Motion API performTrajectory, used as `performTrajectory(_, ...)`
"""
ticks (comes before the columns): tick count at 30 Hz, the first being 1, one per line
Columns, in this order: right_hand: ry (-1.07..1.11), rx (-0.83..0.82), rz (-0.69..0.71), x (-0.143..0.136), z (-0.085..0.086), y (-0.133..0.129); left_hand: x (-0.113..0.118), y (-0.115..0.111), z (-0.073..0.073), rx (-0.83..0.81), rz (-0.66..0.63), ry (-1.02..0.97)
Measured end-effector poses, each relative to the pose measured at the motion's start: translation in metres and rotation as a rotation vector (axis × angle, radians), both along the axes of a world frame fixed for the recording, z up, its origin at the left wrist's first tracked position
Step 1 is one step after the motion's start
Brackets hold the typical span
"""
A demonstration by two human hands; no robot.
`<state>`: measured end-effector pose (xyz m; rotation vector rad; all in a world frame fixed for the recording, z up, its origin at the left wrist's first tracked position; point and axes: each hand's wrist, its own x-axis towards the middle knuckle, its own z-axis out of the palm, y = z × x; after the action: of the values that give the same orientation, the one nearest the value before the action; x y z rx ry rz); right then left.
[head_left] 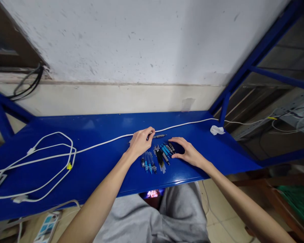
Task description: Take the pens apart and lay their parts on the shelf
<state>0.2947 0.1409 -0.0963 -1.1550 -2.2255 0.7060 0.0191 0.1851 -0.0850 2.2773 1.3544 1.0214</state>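
I've got L hand (141, 141) pinching a pen (159, 136) on the worktop (96, 168) by the cable (106, 141), R hand (186, 152) loose beside the pen parts (157, 158); looks like pick-up stage, next needs a clean lift.

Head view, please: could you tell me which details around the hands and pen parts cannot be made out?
- Left hand: its fingers cover one end of the pen; the grip on it cannot be judged.
- Pen parts: too small to count or identify.
- Right hand: curled beside the parts; contact unclear.
- White cable: cut off by the left edge.
- White scrap: too small to identify.
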Motion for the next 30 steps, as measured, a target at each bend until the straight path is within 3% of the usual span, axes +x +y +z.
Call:
performTrajectory(8,-0.016,-0.217,0.212,0.011,0.022,0.016,-0.001,0.002,-0.004,0.033,0.032,0.118)
performTrajectory(13,-0.001,-0.194,0.245,0.011,0.033,0.029,-0.001,0.001,-0.004,0.036,0.037,0.127)
performTrajectory(17,0.321,-0.145,0.148,-0.011,0.035,0.041,0.001,0.000,-0.003,0.048,0.026,0.092)
performTrajectory(21,0.782,-0.033,-0.086,-0.060,0.035,0.061,0.002,-0.001,-0.002,0.032,0.022,0.034)
performTrajectory(26,0.786,-0.091,-0.258,-0.099,0.022,0.073,0.003,-0.003,-0.002,0.022,-0.008,-0.010)
performTrajectory(30,0.838,-0.211,-0.193,-0.098,0.014,0.068,0.005,-0.004,-0.002,0.018,-0.057,-0.045)
